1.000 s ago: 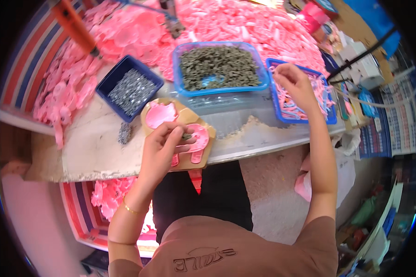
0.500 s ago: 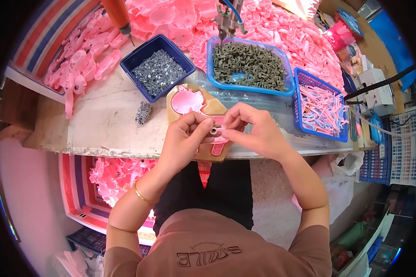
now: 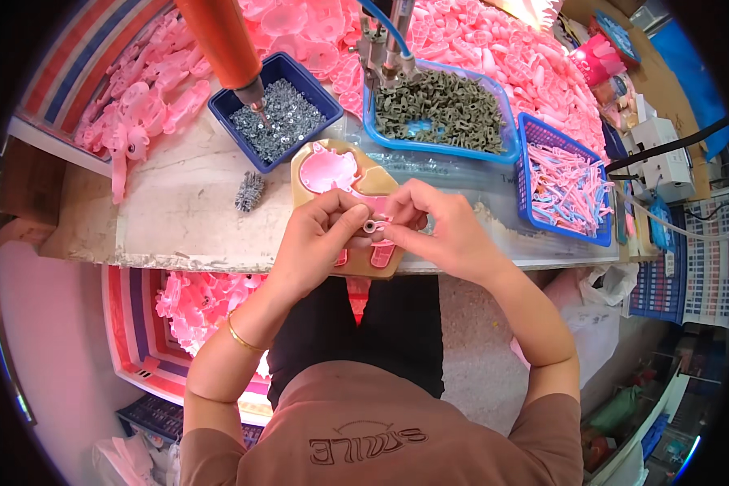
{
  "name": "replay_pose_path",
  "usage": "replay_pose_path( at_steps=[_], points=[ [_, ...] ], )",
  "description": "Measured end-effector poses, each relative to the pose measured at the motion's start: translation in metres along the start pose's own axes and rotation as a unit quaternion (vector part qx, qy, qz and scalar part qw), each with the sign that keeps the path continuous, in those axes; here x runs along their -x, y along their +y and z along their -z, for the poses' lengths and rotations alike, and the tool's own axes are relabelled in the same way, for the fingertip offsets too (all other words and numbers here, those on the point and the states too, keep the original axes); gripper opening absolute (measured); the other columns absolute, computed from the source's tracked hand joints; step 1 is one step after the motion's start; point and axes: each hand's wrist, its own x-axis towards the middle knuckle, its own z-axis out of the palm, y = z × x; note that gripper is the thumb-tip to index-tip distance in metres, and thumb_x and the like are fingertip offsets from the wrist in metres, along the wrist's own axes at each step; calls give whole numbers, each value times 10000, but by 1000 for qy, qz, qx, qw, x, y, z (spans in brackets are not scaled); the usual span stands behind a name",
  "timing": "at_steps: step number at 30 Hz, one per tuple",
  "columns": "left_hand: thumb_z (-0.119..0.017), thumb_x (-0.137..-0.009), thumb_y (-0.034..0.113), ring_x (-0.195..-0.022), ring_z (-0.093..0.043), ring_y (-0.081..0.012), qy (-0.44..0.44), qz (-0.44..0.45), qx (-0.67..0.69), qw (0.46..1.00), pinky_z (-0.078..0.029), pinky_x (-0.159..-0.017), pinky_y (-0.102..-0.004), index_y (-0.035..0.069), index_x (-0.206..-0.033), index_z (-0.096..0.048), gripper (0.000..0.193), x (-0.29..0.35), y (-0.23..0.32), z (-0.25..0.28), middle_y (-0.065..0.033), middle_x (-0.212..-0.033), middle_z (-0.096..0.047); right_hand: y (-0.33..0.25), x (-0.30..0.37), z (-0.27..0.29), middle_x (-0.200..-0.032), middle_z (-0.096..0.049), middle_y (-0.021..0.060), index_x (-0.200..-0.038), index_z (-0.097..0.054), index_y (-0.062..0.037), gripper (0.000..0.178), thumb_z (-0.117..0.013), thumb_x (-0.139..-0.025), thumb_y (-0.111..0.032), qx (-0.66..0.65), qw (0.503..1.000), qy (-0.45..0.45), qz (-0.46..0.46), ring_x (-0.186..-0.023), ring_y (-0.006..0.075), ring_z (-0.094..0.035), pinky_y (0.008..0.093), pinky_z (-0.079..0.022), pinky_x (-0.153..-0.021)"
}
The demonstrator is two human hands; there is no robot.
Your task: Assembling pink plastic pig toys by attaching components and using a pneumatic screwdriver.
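Both my hands meet over a tan holder [image 3: 306, 188] on the table, in which a pink plastic toy shell half [image 3: 329, 171] lies. Between them is a small pale piece with a dark-centred round end [image 3: 370, 227]. My left hand [image 3: 332, 231] pinches beside the round end with thumb and forefinger. The thumb and fingers of my right hand [image 3: 429, 227] close on the piece's pale pink narrow part. The fingers partly cover the piece and the lower part of the shell.
An orange power screwdriver [image 3: 225, 44] hangs above a dark blue bin of screws [image 3: 277, 113]. A metal tool head [image 3: 387, 53] hangs by a blue tray of grey-green parts [image 3: 441, 113]. To the right stands a basket of pink and blue sticks [image 3: 567, 190]. Pink shells are heaped behind.
The orange screwdriver and the metal tool head have come lower and nearer. My hands stay over the holder, with the small piece shifted slightly left and its round end turned more into view.
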Motion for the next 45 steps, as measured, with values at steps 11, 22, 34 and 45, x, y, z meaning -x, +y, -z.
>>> replay_pose_path(
  at_steps=[11, 22, 34, 45],
  points=[
    [-550, -1017, 178, -895, -673, -95, 60, -79, -151, 984, -548, -704, -230, -11, -1126, -619, 228, 5, 10, 20, -54, -964, -700, 5, -12, -14, -828, -650, 96, -963, -702, -59, 183, -751, -798, -121, 237, 947, 20, 217, -750, 255, -647, 348, -506, -669],
    [-653, -902, 57, -907, -665, -281, 139, -289, -423, 847, -529, -770, -349, 37, -1017, -683, 121, 14, 3, 52, -115, -957, -700, 28, -38, -46, -808, -612, 40, -791, -677, -95, 140, -736, -760, -217, 359, 912, 5, 198, -829, 250, -612, 392, -434, -739],
    [-687, -862, 246, -1254, -496, -300, -38, -338, -629, 699, -373, -1100, -466, 100, -1076, -643, 262, 13, -11, 51, -84, -1224, -581, 22, -37, -36, -811, -633, 92, -854, -677, -67, 126, -696, -760, -150, 359, 917, -12, 176, -866, 309, -626, 439, -492, -776],
    [-711, -826, 162, -1311, -447, -333, -29, -305, -629, 714, -352, -1119, -498, 95, -1141, -641, 330, 16, -19, 48, -76, -1325, -557, 32, -7, -33, -769, -653, 70, -865, -673, -86, 137, -710, -810, -206, 410, 901, 62, 129, -704, 272, -646, 407, -512, -616]
  ],
)
